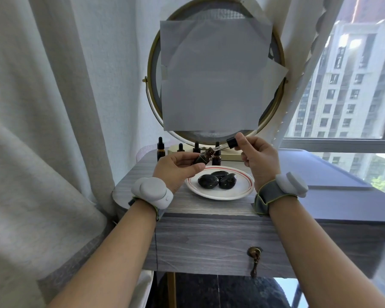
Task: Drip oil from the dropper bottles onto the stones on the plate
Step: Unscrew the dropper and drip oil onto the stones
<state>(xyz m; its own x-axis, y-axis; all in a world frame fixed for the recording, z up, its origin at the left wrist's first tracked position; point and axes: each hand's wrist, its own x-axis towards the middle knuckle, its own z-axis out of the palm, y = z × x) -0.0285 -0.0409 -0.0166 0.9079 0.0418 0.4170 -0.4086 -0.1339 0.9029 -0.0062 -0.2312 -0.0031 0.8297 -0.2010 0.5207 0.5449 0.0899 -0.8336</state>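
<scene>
Head view is showing my left grip (176, 167) clenching the tilted amber dropper bottle (203, 156) above the counter (140, 174), behind the plate's left rim. My right grip (257, 158) is pinching the black dropper cap (231, 143), pipette tip at the bottle's mouth. I am judging it best to carry the pipette over the stones (218, 180) on the white plate (238, 188), mid-counter, then squeeze gently.

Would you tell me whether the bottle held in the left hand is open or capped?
Open. The right hand pinches the dropper cap off the bottle, pipette tip at its mouth; the left hand holds it tilted.
</scene>
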